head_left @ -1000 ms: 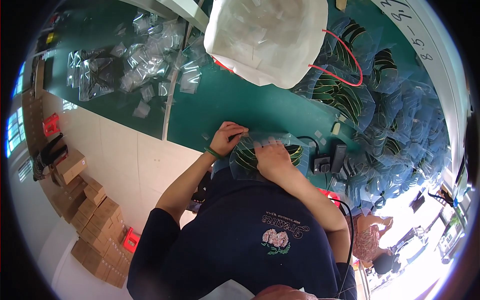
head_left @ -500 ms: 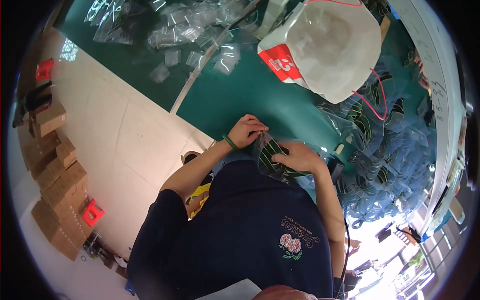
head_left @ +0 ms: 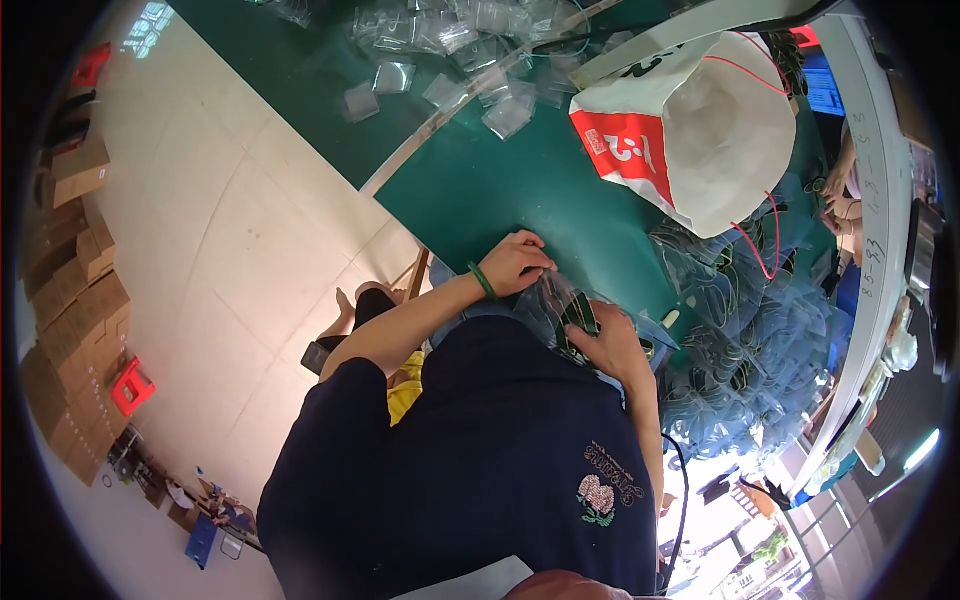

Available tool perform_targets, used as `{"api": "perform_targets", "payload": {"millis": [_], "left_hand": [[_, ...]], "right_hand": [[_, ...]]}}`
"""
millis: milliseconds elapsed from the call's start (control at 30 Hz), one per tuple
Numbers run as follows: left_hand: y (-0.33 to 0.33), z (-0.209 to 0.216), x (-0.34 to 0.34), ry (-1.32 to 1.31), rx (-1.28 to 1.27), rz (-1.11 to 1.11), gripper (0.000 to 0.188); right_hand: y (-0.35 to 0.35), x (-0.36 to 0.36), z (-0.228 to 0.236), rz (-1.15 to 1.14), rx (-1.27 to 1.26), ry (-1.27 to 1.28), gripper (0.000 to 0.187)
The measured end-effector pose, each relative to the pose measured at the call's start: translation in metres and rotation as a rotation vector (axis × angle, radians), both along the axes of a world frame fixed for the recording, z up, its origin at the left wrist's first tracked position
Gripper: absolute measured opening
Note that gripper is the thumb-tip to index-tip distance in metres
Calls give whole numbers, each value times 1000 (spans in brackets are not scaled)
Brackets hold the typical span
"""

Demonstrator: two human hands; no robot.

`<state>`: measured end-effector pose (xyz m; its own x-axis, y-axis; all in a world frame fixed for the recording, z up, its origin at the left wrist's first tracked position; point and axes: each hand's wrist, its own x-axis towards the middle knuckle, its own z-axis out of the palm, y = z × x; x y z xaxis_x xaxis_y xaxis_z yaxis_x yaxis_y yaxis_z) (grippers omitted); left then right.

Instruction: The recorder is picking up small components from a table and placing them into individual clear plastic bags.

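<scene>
My left hand (head_left: pixel 515 264), with a green bangle at its wrist, pinches the upper corner of a clear plastic bag (head_left: pixel 551 296) just past the table's near edge. My right hand (head_left: pixel 612 345) is closed on the bag's other side, its thumb pressed over the contents. Inside the plastic shows a dark green piece (head_left: pixel 582 314) with thin gold lines; its kind I cannot make out, and my right hand hides part of it. Both hands are close to my body.
Clear bags with similar dark pieces form a big heap (head_left: pixel 745 345) at the right. A white and red paper bag (head_left: pixel 735 130) stands beyond it. Small clear packets (head_left: pixel 510 110) lie at the back of the green table (head_left: pixel 470 190). Another person's hands (head_left: pixel 838 195) are at far right.
The whole view has shifted as my head moved. Both hands keep hold of the plastic bag, and its dark piece looks narrower and more steeply tilted now.
</scene>
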<state>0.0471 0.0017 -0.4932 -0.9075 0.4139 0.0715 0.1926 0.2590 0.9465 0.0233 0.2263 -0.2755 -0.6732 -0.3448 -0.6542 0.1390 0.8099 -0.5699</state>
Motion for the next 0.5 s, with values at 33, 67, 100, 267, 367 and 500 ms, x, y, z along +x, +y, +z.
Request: {"api": "perform_targets", "payload": {"millis": [33, 67, 100, 267, 367, 500], "left_hand": [[-1, 0, 1, 3, 3, 4, 30], [-2, 0, 2, 35, -25, -10, 30], [-3, 1, 2, 66, -56, -24, 30], [-5, 3, 5, 65, -57, -34, 33], [-5, 1, 6, 68, -59, -35, 34], [-5, 0, 6, 82, -63, -27, 35]], "right_hand": [[-1, 0, -3, 22, 63, 5, 45], [-2, -1, -5, 44, 126, 9, 45], [-3, -3, -7, 47, 126, 10, 45], [-5, -11, -11, 30, 125, -200, 46], [1, -3, -18, 85, 142, -68, 45], [38, -22, -26, 95, 43, -381, 46]]}}
